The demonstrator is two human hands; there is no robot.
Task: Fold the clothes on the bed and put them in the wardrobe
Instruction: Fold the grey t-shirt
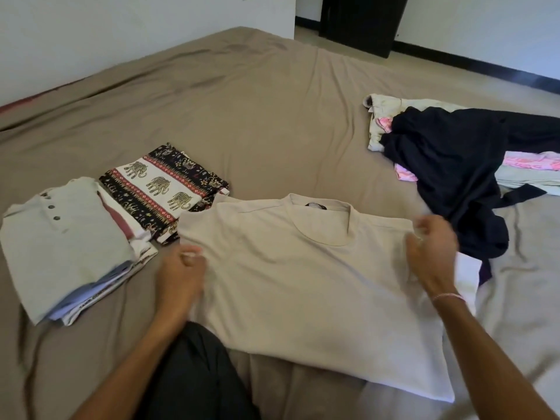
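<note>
A beige T-shirt lies spread flat on the bed, collar pointing away from me. My left hand pinches the shirt's left side near the sleeve. My right hand grips the fabric at the right shoulder. To the left sits a stack of folded clothes with a grey buttoned shirt on top. Beside it lies a folded elephant-print cloth. A loose heap of unfolded clothes, dark navy over pink and cream pieces, lies at the right.
The bed is covered with a wrinkled tan sheet. A white wall runs along its far left side. A dark doorway or cabinet stands beyond the bed's far corner, with floor and black skirting to the right. My dark trouser leg shows at the bottom.
</note>
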